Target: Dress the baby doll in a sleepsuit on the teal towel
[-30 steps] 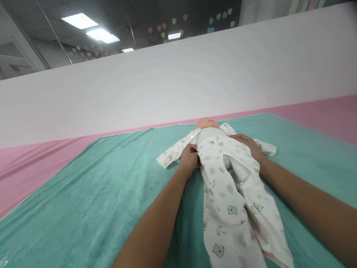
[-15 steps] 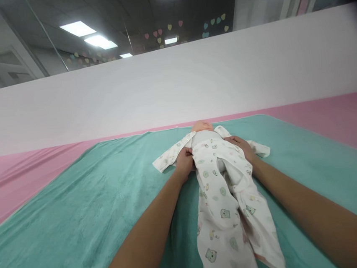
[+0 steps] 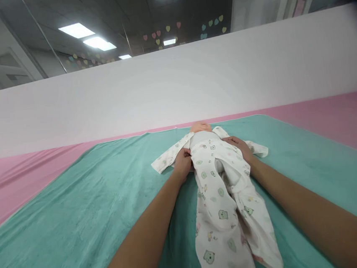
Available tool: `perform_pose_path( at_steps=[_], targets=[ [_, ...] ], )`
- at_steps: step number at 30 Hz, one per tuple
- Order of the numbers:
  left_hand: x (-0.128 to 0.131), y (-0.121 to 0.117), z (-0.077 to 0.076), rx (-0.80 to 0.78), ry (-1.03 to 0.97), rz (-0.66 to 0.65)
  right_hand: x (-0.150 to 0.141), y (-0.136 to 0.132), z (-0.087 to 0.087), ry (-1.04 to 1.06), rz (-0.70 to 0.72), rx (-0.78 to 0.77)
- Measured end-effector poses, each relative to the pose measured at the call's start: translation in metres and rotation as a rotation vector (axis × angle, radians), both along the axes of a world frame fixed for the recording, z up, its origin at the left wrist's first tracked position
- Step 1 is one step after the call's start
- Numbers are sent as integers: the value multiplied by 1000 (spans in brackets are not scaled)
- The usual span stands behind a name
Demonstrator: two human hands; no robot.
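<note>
A baby doll (image 3: 200,127) lies on its back on a teal blanket (image 3: 109,199), head at the far end. It wears white printed pants (image 3: 219,214) whose legs stretch toward me, and a printed shirt (image 3: 170,153) with its sleeves out to both sides. A plain pale torso shows above the waistband. My left hand (image 3: 183,164) is closed at the left side of the waist, its fingertips pinching the pants' edge. My right hand (image 3: 240,147) rests on the right side of the waist with fingers stretched out; its thumb is hidden.
Pink fabric (image 3: 328,115) lies beneath the blanket and shows at both sides. A low white wall (image 3: 161,89) runs behind the doll's head. Above it is a glass panel (image 3: 141,11) with ceiling lights and heart stickers.
The view has shifted very slightly, so the doll and hands sit a little further left. Both hands keep their places at the waist.
</note>
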State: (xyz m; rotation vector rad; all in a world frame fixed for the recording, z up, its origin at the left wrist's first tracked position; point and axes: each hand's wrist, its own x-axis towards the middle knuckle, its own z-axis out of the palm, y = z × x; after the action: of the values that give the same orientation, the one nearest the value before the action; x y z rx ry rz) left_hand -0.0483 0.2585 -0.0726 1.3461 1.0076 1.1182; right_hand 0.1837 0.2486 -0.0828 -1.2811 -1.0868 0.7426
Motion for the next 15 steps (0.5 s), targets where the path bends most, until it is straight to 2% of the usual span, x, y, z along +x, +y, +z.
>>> perform_pose_path(
  at_steps=[7, 15],
  targets=[
    [1, -5, 6, -12, 30, 17, 0, -1, 0, -18, 0, 9],
    [0, -1, 2, -13, 6, -3, -3, -4, 4, 8, -14, -24]
  ],
)
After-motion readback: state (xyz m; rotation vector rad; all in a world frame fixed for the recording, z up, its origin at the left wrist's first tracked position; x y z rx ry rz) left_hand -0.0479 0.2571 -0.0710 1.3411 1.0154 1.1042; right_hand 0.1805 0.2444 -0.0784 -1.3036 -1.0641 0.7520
